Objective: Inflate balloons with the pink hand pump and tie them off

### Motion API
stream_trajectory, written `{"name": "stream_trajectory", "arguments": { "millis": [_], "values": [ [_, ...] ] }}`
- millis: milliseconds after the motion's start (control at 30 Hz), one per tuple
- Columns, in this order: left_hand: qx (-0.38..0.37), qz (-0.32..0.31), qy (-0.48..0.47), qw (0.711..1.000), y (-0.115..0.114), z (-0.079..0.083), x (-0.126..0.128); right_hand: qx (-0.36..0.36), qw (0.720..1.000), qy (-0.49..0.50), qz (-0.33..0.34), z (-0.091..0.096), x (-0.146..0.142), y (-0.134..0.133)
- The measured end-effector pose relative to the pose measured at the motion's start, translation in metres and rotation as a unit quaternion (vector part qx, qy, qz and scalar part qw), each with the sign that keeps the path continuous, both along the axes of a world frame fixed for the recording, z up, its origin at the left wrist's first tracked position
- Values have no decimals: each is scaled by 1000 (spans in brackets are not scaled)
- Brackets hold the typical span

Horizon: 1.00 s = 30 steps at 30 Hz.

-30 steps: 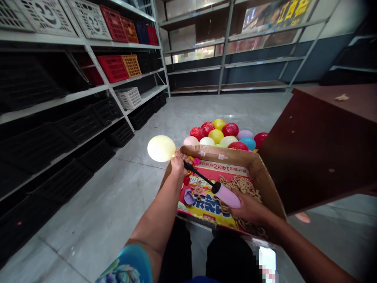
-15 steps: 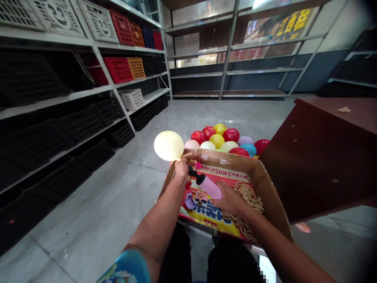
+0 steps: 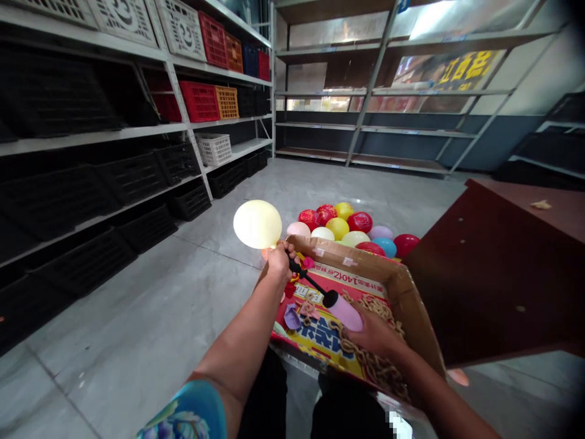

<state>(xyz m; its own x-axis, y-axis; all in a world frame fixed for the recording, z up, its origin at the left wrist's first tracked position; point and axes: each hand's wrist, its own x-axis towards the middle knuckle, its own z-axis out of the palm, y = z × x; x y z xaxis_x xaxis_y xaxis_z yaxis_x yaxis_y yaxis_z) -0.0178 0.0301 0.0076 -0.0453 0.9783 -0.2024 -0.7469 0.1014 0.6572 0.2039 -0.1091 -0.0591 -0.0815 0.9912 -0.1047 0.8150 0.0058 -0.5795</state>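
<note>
Clearly, much of the detail at the left hand [image 3: 280,259] is covered: its curled fingers hide the neck of the pale yellow balloon [image 3: 257,224] and the spot where it meets the nozzle of the hand pump [image 3: 329,299], so how the two are joined cannot be told. That hand is clenched around the pump's black front end, while the right hand [image 3: 372,336] grasps the rear of the lilac barrel, its fingertips mostly out of sight beneath. Under the right hand and forearm, tan looped strands [image 3: 381,369] are partly covered, and a pale object [image 3: 400,425] below that forearm is pixelated and cut off by the lower edge. The balloon sits just beyond the left hand's grip, on its outer side; it is plump, smooth and oval, almost glowing, narrowing toward the fingers. Between the hands, the pump's thin black rod shows, drawn out of the barrel. Beneath both grips lies the open cardboard box [image 3: 414,317], with a limp purple balloon [image 3: 291,317] in it, below the left hand. Past the grips, the box's far wall hides the lower part of a cluster of inflated balloons [image 3: 337,228].
</note>
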Motion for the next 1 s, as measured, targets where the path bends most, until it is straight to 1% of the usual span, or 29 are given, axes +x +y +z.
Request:
{"name": "stream_trajectory", "arguments": {
  "millis": [167, 300, 367, 433, 600, 700, 767, 833, 1000],
  "values": [
    [11, -9, 2, 1000, -5, -2, 5, 24, 999, -25, 29, 9, -32, 22],
    [13, -10, 7, 1000, -8, -3, 7, 26, 999, -18, 21, 22, -51, 27],
    [12, -8, 11, 1000, -7, -2, 4, 25, 999, -20, 24, 25, -50, 24],
    [8, -3, 10, 1000, -5, 0, -1, 26, 999, -25, 37, 23, -40, 19],
    [10, 21, -2, 1000, 3, 6, -15, -5, 999, -39, 28, -1, -1, 2],
    [11, 28, -2, 1000, 5, 5, -19, -13, 999, -37, 36, -9, 11, -4],
    [12, 25, -6, 1000, 4, 4, -18, -9, 999, -28, 42, -9, 9, -4],
    [15, 20, -11, 1000, 1, 2, -15, 0, 999, -20, 40, -8, 2, 0],
    [17, 1, -2, 1000, -7, -6, -3, 20, 999, -29, 29, -3, -29, 21]
  ]
}}
